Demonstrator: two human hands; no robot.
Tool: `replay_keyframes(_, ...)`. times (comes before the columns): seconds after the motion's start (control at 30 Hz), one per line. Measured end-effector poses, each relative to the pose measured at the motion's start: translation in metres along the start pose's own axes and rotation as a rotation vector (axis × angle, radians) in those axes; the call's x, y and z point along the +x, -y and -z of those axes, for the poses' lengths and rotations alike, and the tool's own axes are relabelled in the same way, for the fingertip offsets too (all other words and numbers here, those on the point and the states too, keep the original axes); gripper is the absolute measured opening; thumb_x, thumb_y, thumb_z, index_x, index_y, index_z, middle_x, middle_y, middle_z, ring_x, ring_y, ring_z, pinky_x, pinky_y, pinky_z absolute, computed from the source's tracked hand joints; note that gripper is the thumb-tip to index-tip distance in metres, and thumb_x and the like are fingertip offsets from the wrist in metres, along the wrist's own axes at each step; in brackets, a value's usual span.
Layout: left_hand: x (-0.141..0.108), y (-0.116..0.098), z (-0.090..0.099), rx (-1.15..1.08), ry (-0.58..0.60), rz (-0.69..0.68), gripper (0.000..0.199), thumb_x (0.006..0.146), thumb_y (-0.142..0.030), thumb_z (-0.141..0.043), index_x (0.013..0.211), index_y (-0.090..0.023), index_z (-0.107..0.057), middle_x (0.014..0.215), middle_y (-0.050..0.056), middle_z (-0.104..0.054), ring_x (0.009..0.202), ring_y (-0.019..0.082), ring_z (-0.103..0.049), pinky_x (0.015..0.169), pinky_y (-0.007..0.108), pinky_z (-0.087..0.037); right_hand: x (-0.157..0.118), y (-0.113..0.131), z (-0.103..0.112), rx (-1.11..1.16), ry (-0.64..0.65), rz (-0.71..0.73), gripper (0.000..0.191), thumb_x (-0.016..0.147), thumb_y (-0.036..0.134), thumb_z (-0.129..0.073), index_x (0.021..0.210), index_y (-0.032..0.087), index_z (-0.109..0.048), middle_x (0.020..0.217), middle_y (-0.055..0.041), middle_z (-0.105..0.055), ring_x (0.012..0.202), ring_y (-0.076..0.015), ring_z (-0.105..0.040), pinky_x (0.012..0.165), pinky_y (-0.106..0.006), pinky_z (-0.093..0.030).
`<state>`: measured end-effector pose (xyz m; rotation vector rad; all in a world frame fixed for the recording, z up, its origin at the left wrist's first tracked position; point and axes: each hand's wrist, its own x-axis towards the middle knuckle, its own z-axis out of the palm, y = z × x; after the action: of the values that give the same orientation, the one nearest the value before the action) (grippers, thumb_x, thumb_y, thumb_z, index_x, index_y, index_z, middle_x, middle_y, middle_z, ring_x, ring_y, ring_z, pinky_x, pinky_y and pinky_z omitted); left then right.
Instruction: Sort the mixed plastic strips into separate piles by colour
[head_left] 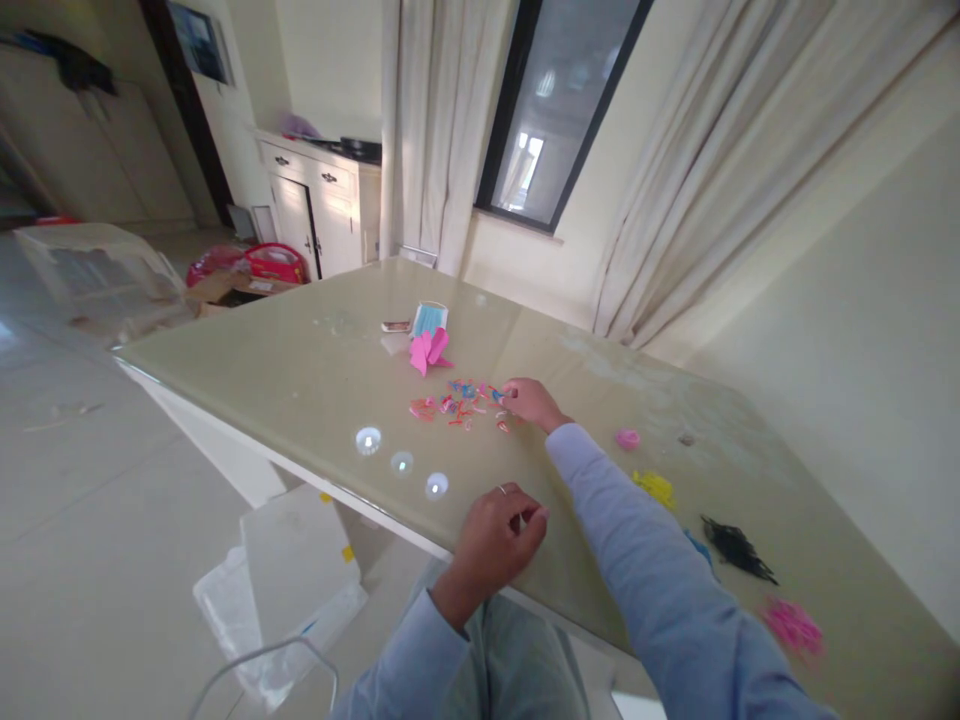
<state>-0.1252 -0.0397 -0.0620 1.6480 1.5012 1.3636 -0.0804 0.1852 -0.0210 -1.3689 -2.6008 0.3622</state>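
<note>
A loose scatter of small coloured bands (465,400), red, orange, blue and pink, lies on the glossy table (315,370). My right hand (531,400) is at the right side of this scatter, fingertips pinched together beside a blue piece. Whatever is between those fingertips is too small to make out. Nearer to me, my left hand (499,535) rests by the table's front edge with curled fingers and the thumb against them; its inside is hidden. To the right are sorted heaps: yellow (655,488), black (739,548), bright pink (793,628), and a partly covered blue heap (699,545).
Beyond the scatter lie a crumpled pink paper (430,351), a blue face mask (430,318) and a small flat object (395,326). A pink clump (627,439) sits right of my forearm. A plastic chair (105,270) and white sheets (292,560) are on the floor.
</note>
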Motion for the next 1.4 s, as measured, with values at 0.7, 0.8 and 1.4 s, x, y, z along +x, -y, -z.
replay_keyframes(0.7, 0.000, 0.001, -0.001, 0.025, -0.041, 0.014, 0.025, 0.088, -0.028, -0.056, 0.067, -0.018, -0.066, 0.066, 0.002, -0.062, 0.064, 0.013, -0.055, 0.064, 0.026, -0.038, -0.020, -0.011, 0.000, 0.329, -0.014, 0.044, 0.010, 0.080, 0.015, -0.059, 0.073, 0.016, -0.066, 0.077, -0.0029, -0.069, 0.071, -0.0129, -0.058, 0.069, -0.023, -0.042)
replay_keyframes(0.8, 0.000, 0.000, -0.001, 0.042, -0.050, 0.017, 0.026, 0.088, -0.028, -0.055, 0.067, -0.019, -0.066, 0.066, 0.002, -0.062, 0.064, 0.014, -0.054, 0.064, 0.026, -0.038, -0.024, -0.010, 0.001, 0.465, 0.014, 0.006, 0.012, 0.082, 0.019, -0.059, 0.071, 0.016, -0.062, 0.066, 0.0008, -0.062, 0.059, -0.0102, -0.053, 0.058, -0.021, -0.038)
replay_keyframes(1.4, 0.000, 0.001, 0.002, 0.063, -0.082, -0.007, 0.027, 0.089, -0.031, -0.055, 0.067, -0.018, -0.064, 0.065, 0.000, -0.061, 0.062, 0.012, -0.053, 0.061, 0.024, -0.039, -0.210, 0.013, 0.053, 1.662, 0.291, -0.038, 0.030, 0.083, 0.048, -0.067, 0.084, 0.022, -0.053, 0.084, 0.0011, -0.052, 0.051, -0.0071, -0.024, 0.042, -0.020, -0.026)
